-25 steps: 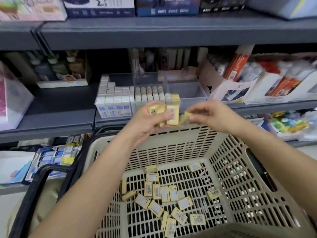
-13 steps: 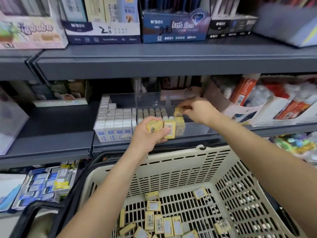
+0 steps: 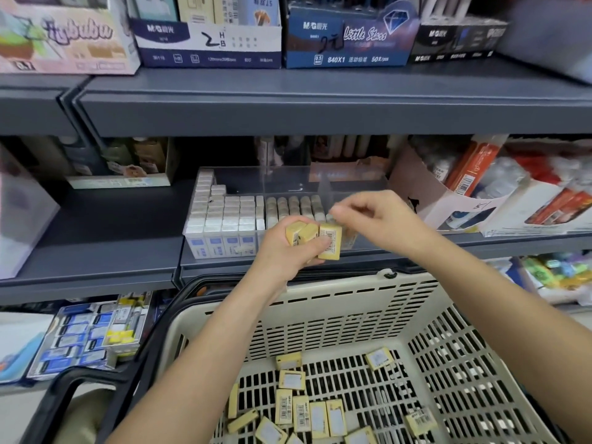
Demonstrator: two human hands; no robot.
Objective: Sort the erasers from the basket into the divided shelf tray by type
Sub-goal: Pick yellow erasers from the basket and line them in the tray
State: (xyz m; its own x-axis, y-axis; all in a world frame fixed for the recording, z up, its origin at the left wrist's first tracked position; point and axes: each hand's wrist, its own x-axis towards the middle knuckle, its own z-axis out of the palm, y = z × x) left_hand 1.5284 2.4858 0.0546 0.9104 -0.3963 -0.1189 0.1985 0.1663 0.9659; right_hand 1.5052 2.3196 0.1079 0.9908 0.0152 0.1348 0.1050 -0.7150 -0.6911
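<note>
Leftmost, white erasers (image 3: 224, 219) fill the left compartment of the tray (image 3: 352, 177) on the shelf (image 3: 96, 225); grey erasers (image 3: 294, 205) stand in the next one. Left grip (image 3: 290, 251) clenches several yellow erasers (image 3: 330, 241) at the tray's near edge. Right grip (image 3: 381, 219), fingers curled over the right compartment, is blurred; its contents cannot be told. Near right, the basket (image 3: 352, 299) holds loose erasers (image 3: 317, 418).

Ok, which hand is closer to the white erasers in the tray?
Left. The left hand, gripping yellow erasers, is just right of the white erasers; the right hand is farther right.
</note>
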